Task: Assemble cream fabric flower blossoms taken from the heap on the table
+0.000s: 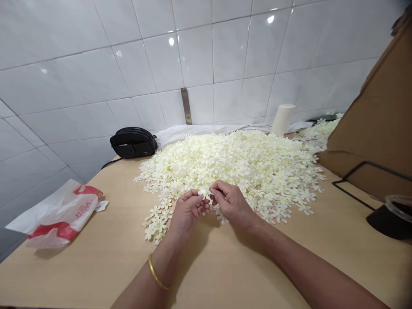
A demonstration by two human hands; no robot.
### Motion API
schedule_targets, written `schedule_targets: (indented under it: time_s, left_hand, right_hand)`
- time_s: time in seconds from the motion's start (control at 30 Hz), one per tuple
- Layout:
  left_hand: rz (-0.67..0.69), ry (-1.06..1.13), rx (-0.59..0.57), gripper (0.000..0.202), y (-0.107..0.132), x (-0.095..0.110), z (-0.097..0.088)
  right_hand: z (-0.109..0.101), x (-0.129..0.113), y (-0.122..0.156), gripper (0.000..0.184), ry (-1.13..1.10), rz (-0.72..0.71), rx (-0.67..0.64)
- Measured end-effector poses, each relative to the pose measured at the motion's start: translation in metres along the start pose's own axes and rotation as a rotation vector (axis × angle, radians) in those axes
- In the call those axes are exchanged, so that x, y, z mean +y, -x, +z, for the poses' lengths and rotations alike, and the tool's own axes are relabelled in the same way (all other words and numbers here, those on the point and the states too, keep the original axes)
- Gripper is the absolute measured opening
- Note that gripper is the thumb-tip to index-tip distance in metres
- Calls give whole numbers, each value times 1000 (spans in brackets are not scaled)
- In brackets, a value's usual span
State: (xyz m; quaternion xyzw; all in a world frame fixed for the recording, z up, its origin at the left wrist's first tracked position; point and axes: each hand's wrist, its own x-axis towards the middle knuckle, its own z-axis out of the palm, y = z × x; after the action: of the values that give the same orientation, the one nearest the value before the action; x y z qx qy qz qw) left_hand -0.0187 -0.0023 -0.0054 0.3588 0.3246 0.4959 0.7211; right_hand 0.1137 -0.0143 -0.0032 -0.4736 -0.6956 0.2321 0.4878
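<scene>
Between my two hands, just in front of a big heap, is a pale cream artificial flower (204,192). My left hand (189,209) pinches it between thumb and fingers. From the other side, my right hand (232,202) has its thumb and forefinger closed at the flower's edge; whatever lies between those fingertips is hidden. The heap of loose artificial flowers (231,156) spreads behind both hands. A small cluster of flowers (158,224) lies on the table to the left of my left hand.
A black pouch (133,143) and a red-and-white plastic bag (64,216) are on the left of the wooden table (122,257). Behind the heap stands a white cone-shaped spool (282,120) near the tiled wall. Cardboard (363,124), a black wire frame (354,194) and a dark container (391,221) occupy the right.
</scene>
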Motion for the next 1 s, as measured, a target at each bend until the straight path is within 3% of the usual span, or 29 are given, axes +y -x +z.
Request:
schedule_targets:
  time_s: [0.13,0.27,0.33,0.53,0.63,0.87,1.0]
  left_hand:
    - [-16,17,46,12,-3,-2,-3]
    - [-14,31,73,13,-6,-4,-6]
    - [-16,37,74,13,-6,-4,-6]
    - [-36,34,35,13,-4,-4,-3]
    - [-23,42,33,12,-5,-3,-5]
    - [4,43,26,11,-7,-4,-10]
    - [-18,21,-4,11,-5,-7,-9]
  right_hand:
    - [-14,1,-5,16,40,-28,127]
    - [-36,9,-15,16,308,-87,376]
    - [-45,14,-22,16,480,-119,425]
    - [-56,14,-43,16,883,-194,360]
    - [-53,7,-34,16,927,-207,319]
    - [-31,16,7,17,1021,-269,-26]
    - [-25,21,10,17,968,-253,-31]
